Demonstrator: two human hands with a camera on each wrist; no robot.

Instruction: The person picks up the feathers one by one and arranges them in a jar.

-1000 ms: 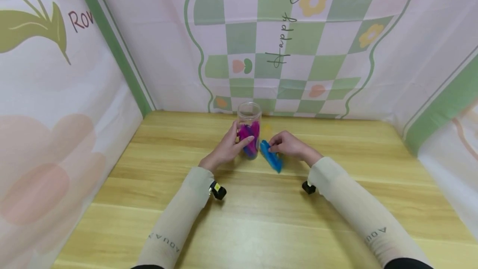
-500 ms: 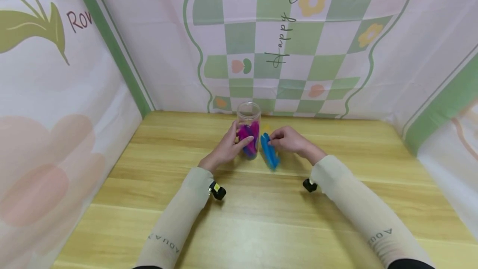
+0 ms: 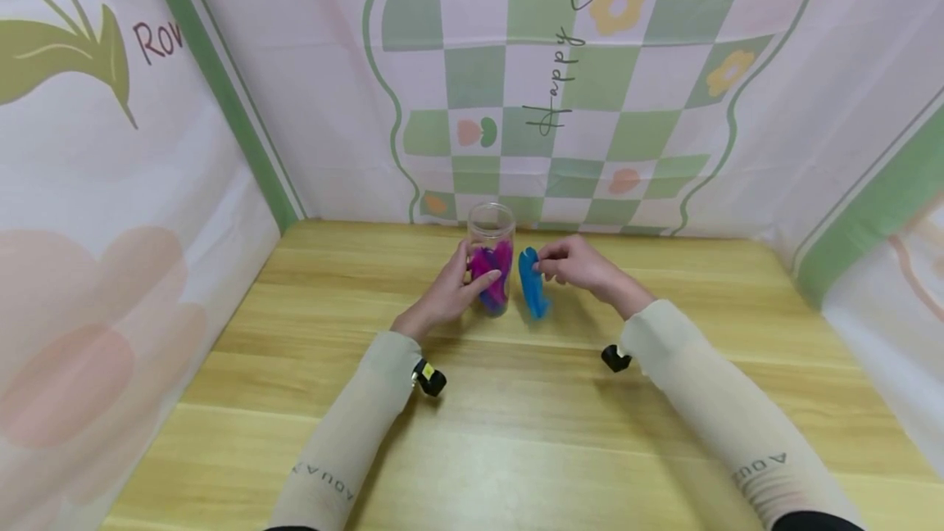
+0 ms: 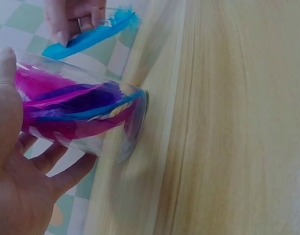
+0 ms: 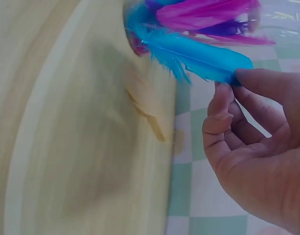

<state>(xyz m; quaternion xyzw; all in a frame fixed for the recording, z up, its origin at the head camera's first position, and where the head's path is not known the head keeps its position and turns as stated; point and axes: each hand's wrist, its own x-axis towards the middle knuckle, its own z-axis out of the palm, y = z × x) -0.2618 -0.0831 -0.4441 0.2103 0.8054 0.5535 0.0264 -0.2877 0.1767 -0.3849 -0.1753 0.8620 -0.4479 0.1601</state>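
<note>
A clear, open-topped glass jar (image 3: 492, 224) stands upright near the back of the table. My left hand (image 3: 446, 289) grips it from the left, thumb across its front. Pink, purple and blue feathers (image 4: 81, 100) show through the glass. Just right of the jar, my right hand (image 3: 578, 267) pinches a bright blue feather (image 3: 531, 285) near one end between thumb and fingers. The blue feather hangs nearly upright, fluffy end down, apart from the jar in the head view. A pale yellow-orange feather (image 5: 147, 107) lies on the table below my right hand.
The light wooden table (image 3: 501, 433) ends at a checked fabric backdrop (image 3: 575, 113) just behind the jar. Printed fabric walls rise on the left (image 3: 147, 269) and right (image 3: 870, 220). A small black camera sits at each wrist.
My right hand has moved up and slightly right with the blue feather, which has swung from slanted to nearly upright. My left hand and the jar have stayed still.
</note>
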